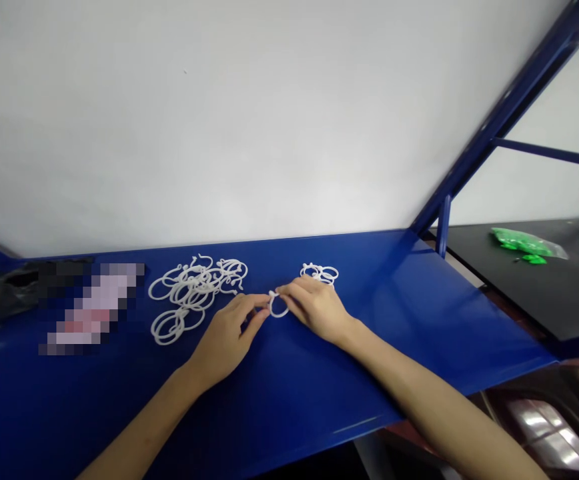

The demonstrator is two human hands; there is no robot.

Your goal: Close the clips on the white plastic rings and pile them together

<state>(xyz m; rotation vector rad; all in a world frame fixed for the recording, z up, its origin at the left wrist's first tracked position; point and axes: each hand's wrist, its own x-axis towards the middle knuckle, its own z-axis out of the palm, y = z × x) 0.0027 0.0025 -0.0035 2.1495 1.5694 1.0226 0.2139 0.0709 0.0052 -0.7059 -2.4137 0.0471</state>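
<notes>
Between my two hands is a white plastic ring [278, 315] with small knobs at its top, close to the blue tabletop. My left hand [229, 333] pinches its left side between thumb and fingers. My right hand [317, 305] grips its upper right side, the fingertips partly hiding it. To the left lies a loose pile of similar white rings [189, 285], many with open, hooked ends. Just behind my right hand sits a smaller group of white rings [327, 272], partly covered by that hand.
A blurred-out pinkish item [94, 307] and a black plastic bag [4, 293] lie at the left of the blue table [269, 400]. A blue metal frame [489, 127] rises at the right. Beyond it, a bag of green pieces [524, 243] rests on a black table [514, 293].
</notes>
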